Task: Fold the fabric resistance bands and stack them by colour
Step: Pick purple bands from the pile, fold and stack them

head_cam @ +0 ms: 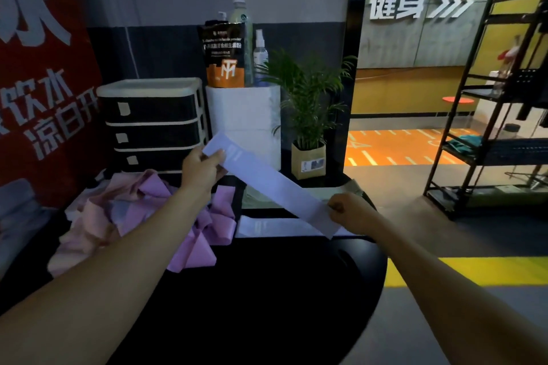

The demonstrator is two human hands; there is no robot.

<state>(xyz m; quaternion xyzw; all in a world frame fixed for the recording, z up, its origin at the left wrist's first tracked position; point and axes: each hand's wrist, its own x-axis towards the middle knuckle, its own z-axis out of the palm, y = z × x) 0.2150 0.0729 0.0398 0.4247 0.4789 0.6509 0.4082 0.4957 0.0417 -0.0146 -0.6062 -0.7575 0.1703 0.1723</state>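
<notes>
Pale lavender band (271, 184) held stretched flat above the black table (267, 290): left hand (201, 170) pinches its far upper end, right hand (353, 212) grips the near lower end. A second pale band (267, 227) lies flat on the table beneath it, just beside a loose heap of pink and purple bands (142, 216) (colours mixed, unfolded). Behind: black drawer unit (151, 124), potted palm (308, 115).

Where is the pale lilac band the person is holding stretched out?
In the head view, centre: the pale lilac band is stretched between the left hand and right hand, above the black table.
</notes>
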